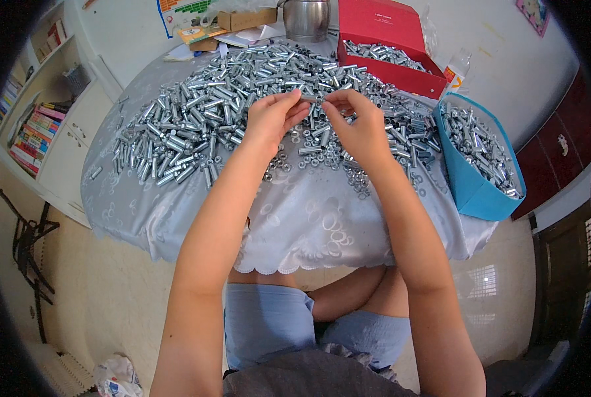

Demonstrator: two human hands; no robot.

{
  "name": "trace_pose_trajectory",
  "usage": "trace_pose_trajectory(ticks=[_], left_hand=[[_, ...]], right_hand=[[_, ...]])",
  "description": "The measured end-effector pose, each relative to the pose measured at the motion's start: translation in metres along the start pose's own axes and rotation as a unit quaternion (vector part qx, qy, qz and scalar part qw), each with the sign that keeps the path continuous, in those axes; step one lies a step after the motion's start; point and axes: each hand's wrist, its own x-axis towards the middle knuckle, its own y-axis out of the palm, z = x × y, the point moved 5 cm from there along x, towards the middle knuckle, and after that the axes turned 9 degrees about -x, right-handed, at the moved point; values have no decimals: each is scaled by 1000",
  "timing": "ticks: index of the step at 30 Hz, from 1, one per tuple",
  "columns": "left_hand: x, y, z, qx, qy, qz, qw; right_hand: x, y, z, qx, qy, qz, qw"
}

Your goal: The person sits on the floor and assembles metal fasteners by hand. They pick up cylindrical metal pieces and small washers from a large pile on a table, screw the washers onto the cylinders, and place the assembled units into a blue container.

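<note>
Over a large heap of silvery metal sleeves and bolts (196, 119) on the table, both hands meet. Between the thumb and fingers of my left hand (269, 122) is a short metal sleeve bolt (308, 98), lying roughly level and pointing right. My right hand (361, 129) pinches at the bolt's right end, thumb against fingertips. Whatever small piece sits in that pinch is too small to make out. Below the hands, small metal nuts (315, 159) lie scattered on the silver-grey tablecloth (295, 225).
At the right edge stands a blue fabric bin (484, 208) full of metal pieces. An opened red box (401, 79) behind the heap holds more. A steel pot (306, 21), a cardboard box (246, 20) and a plastic bottle (457, 69) line the back.
</note>
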Motion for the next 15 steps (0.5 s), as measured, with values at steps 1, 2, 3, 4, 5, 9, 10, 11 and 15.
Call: trace_pose_trajectory(ticks=[1, 2, 3, 4, 5, 9, 10, 11, 15], left_hand=[[0, 0, -1, 6, 0, -6, 1000], [0, -1, -1, 6, 1, -5, 1000], [0, -2, 0, 6, 1, -4, 1000], [1, -2, 0, 5, 2, -3, 1000], [1, -2, 0, 7, 1, 0, 1000], [0, 1, 2, 11, -3, 4, 1000], [-1, 2, 3, 13, -4, 3, 1000], [-1, 1, 3, 14, -5, 3, 1000], [0, 2, 5, -4, -21, 10, 1000]], right_hand=[[0, 0, 2, 4, -7, 0, 1000], [-1, 1, 4, 7, -13, 0, 1000], [-1, 0, 5, 2, -13, 1, 1000], [-1, 0, 5, -3, -13, 1, 1000], [-1, 0, 6, -8, -12, 1, 1000], [-1, 0, 1, -15, -17, -4, 1000], [-2, 1, 0, -15, -14, -2, 1000], [-2, 3, 0, -14, -11, 0, 1000], [-2, 5, -3, -5, -6, 3, 1000]])
